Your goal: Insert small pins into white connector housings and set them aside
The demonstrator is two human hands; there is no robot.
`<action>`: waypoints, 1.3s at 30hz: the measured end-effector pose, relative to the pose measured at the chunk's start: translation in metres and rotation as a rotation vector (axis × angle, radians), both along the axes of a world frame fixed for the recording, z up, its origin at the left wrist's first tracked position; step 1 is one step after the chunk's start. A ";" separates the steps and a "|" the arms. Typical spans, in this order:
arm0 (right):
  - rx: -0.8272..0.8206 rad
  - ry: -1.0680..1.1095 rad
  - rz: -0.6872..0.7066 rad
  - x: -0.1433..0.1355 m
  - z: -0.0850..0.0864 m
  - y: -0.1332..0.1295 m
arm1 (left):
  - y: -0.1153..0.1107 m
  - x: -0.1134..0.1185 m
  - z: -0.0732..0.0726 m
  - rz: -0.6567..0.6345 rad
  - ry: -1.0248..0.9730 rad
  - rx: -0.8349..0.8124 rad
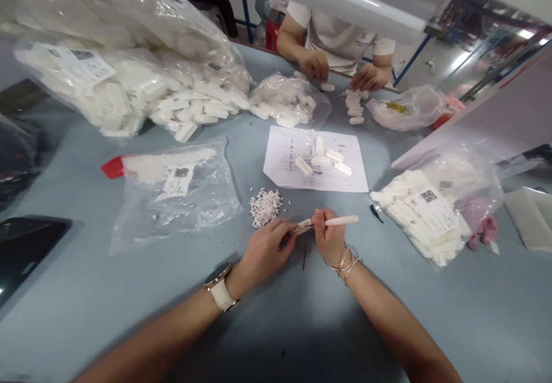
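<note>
Between the fingers of my left hand [268, 248] is a small white plastic piece [303, 226] with a row of dark slots along it. My right hand [330, 236] is closed around a pen-like tool with a white handle [345, 220]; its thin dark tip meets the piece. Just beyond my left hand lies a pile of tiny white pegs [265, 207]. A thin brown stick [304, 256] rests on the table between my wrists. Farther up, several white plastic pieces [319, 160] lie on a printed sheet [282, 173].
Large clear bags of white parts [116, 95] fill the back left. A flat labelled bag [194, 199] lies left, another filled bag [426, 216] right. Across the table [181, 291], a co-worker's hands [314, 65] handle similar parts. A black device [30, 251] sits at the left edge.
</note>
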State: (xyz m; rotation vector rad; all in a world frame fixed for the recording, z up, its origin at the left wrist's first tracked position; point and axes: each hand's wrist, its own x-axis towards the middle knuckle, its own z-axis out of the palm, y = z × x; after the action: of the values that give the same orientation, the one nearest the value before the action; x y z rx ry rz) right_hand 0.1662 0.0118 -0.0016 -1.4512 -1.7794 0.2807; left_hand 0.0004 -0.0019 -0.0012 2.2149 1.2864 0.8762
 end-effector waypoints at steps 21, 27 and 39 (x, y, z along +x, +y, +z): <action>0.124 -0.041 0.111 0.006 -0.002 -0.003 | 0.000 -0.001 0.002 0.003 0.053 -0.009; 0.132 -0.085 0.080 0.004 -0.001 -0.001 | -0.001 -0.001 0.003 0.005 0.053 -0.008; 0.158 -0.162 0.076 -0.004 0.012 0.001 | -0.001 -0.001 0.001 0.003 0.045 -0.002</action>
State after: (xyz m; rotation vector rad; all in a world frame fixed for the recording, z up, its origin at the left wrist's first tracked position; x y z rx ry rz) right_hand 0.1618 0.0128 0.0107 -1.3272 -1.9433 0.0597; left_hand -0.0003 -0.0027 -0.0003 2.2437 1.3107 0.8302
